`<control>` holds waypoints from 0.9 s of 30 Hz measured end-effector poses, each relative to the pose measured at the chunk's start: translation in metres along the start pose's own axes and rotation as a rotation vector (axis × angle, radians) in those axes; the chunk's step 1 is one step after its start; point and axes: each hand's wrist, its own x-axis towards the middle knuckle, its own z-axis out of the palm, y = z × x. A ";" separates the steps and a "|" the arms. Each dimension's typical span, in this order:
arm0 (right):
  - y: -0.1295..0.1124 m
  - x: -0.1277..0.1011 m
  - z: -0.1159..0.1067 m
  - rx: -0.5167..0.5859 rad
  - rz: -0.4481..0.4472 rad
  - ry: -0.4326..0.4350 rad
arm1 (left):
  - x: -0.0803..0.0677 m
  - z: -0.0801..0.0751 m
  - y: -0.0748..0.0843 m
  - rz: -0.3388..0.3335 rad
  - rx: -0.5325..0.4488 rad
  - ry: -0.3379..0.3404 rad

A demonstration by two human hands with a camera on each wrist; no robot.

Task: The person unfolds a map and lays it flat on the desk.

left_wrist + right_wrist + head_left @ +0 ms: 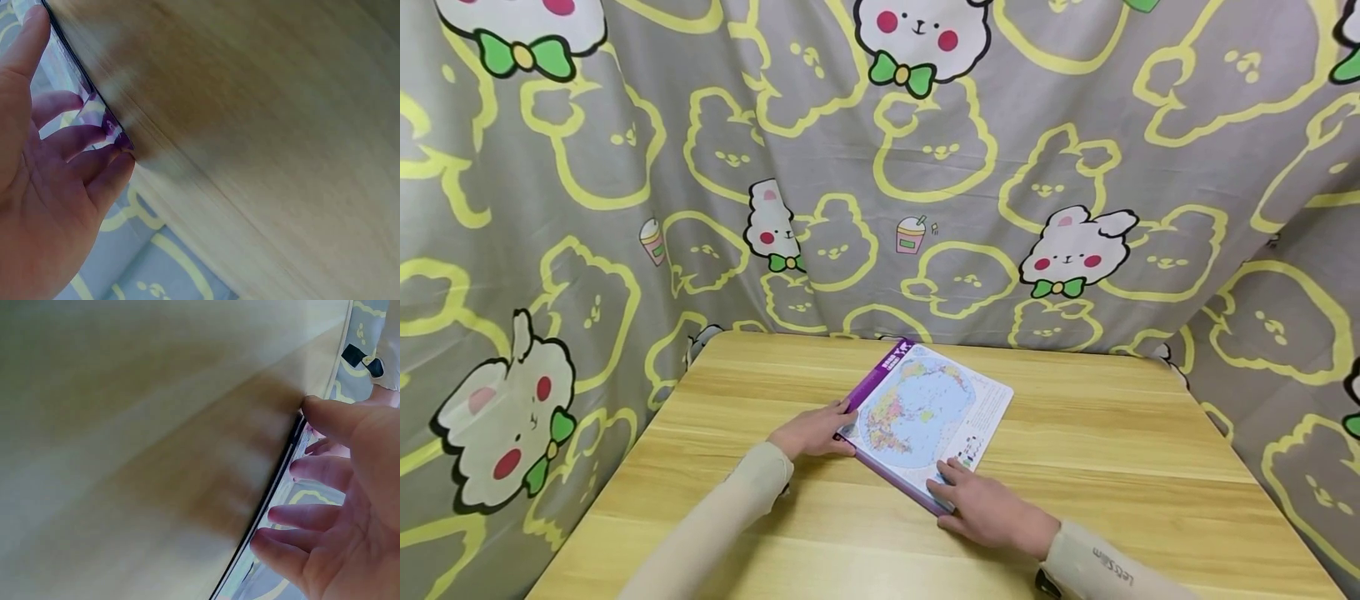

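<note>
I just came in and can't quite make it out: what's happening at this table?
A person is handling a flat world map board that lies on a wooden table. The left hand rests at its purple left edge, fingers touching the border. The right hand lies on the near corner, fingers spread over the edge. The map sits flat and slanted on the tabletop. A grey curtain with cartoon bunnies hangs behind and around the table.

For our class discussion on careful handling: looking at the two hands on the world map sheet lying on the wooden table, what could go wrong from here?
The map sheet lies flat and thin; fingertips of the left hand and right hand working at its edges might crease a corner. It looks glossy, so it may slide on the smooth table rather than lift.
</note>
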 end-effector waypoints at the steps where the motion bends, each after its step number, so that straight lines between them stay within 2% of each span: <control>1: 0.000 0.000 0.000 -0.003 -0.006 0.002 | 0.000 0.000 0.000 0.002 0.007 0.004; 16: 0.004 0.003 -0.003 -0.017 -0.031 -0.027 | 0.001 0.000 0.003 -0.003 0.054 0.001; 27: 0.015 -0.001 -0.006 0.031 -0.017 -0.054 | -0.003 0.002 0.010 0.008 0.116 0.002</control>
